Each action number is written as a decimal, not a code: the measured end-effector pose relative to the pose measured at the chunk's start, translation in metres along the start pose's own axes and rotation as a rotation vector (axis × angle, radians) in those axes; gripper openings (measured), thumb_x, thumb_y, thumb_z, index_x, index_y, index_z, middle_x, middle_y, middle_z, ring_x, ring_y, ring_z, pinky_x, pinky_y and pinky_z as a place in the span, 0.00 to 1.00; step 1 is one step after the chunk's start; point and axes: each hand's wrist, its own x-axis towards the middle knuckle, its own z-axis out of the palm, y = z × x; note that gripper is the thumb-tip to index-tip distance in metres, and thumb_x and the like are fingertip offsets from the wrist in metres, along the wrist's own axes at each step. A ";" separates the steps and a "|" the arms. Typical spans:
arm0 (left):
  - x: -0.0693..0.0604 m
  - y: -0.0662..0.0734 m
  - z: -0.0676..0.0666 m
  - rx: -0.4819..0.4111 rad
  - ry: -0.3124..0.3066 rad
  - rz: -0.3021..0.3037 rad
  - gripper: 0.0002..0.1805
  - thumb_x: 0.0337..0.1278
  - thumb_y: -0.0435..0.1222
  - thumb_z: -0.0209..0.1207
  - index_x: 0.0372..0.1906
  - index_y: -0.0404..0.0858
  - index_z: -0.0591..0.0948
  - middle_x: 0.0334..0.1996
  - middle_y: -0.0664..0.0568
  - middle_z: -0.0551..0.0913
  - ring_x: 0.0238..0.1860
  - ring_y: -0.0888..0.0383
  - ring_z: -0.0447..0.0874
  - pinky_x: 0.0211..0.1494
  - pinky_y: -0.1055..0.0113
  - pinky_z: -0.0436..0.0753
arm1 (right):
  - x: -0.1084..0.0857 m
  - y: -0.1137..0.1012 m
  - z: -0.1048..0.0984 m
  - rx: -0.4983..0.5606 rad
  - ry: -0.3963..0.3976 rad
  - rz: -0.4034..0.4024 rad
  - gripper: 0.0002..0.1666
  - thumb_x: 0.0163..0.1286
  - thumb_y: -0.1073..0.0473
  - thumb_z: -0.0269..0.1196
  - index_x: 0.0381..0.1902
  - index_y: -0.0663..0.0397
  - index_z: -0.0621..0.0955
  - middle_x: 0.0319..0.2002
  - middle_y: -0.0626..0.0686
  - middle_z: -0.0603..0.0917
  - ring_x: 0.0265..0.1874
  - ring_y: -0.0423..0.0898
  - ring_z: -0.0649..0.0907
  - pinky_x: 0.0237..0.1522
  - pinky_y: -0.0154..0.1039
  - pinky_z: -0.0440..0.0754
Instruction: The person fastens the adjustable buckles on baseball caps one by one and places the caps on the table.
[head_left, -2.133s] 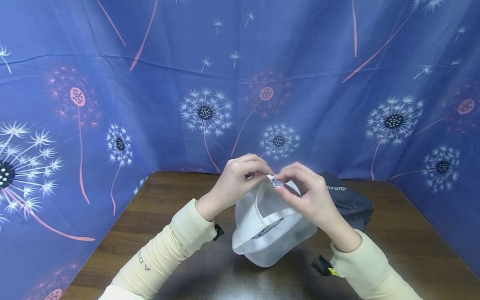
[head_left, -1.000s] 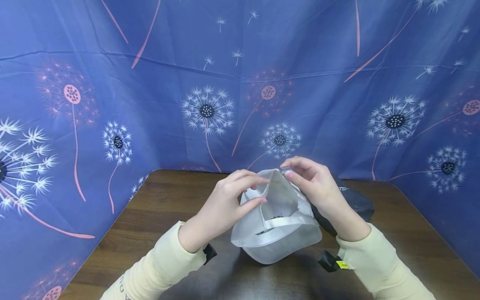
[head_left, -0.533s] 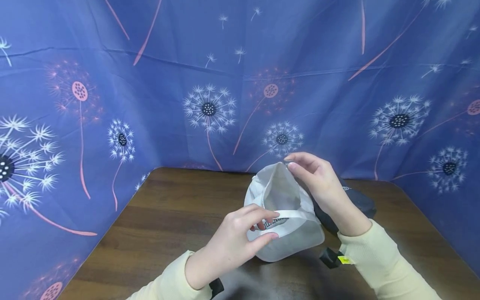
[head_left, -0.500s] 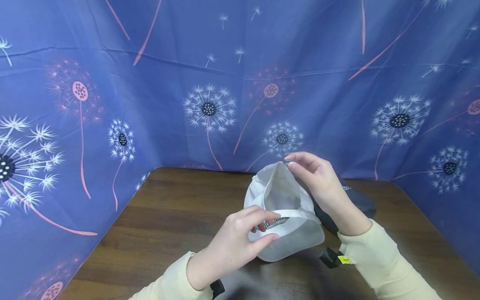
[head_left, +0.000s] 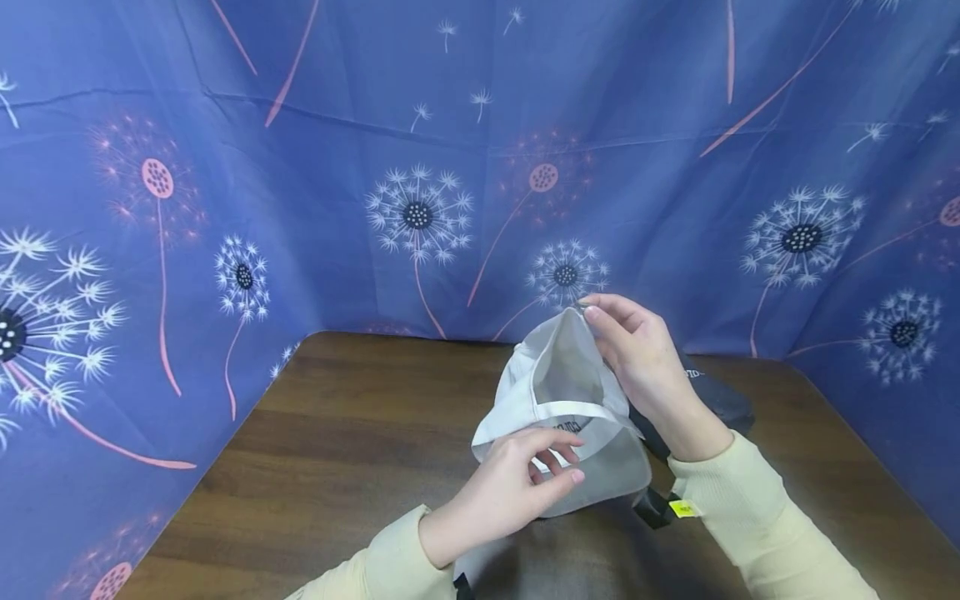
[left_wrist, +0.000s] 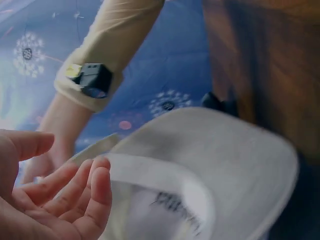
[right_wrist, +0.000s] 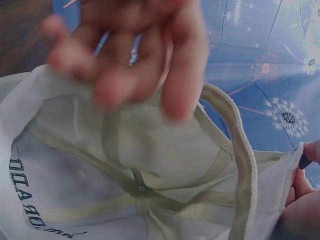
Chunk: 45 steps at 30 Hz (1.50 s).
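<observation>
A white baseball cap [head_left: 566,371] is held on its side above the table, its inside facing me. The right hand [head_left: 641,354] pinches the cap's back edge at the upper right; a small dark piece shows by those fingertips in the right wrist view. Dark lettering shows through inside, and the brim [left_wrist: 235,155] points down and toward me. The left hand [head_left: 517,479] is in front of the sweatband and brim, fingers loosely bent, with nothing between them. Whether its fingertips touch the cap cannot be told from the head view.
A dark cap [head_left: 720,400] with white lettering lies behind the right hand, partly hidden by it. The brown wooden table [head_left: 360,408] runs back to a blue dandelion-print cloth [head_left: 345,250] that hangs behind and at both sides.
The left hand has let go of the cap's back edge and moved down and right to the brim. The right hand still pinches the back edge and has risen slightly, tilting the cap.
</observation>
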 end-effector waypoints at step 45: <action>0.045 -0.012 0.057 -0.782 0.432 -0.499 0.10 0.52 0.34 0.62 0.38 0.34 0.79 0.32 0.55 0.80 0.33 0.63 0.77 0.35 0.69 0.75 | -0.005 0.005 0.013 0.063 0.095 -0.176 0.10 0.67 0.69 0.57 0.45 0.58 0.80 0.34 0.47 0.84 0.33 0.41 0.82 0.39 0.32 0.80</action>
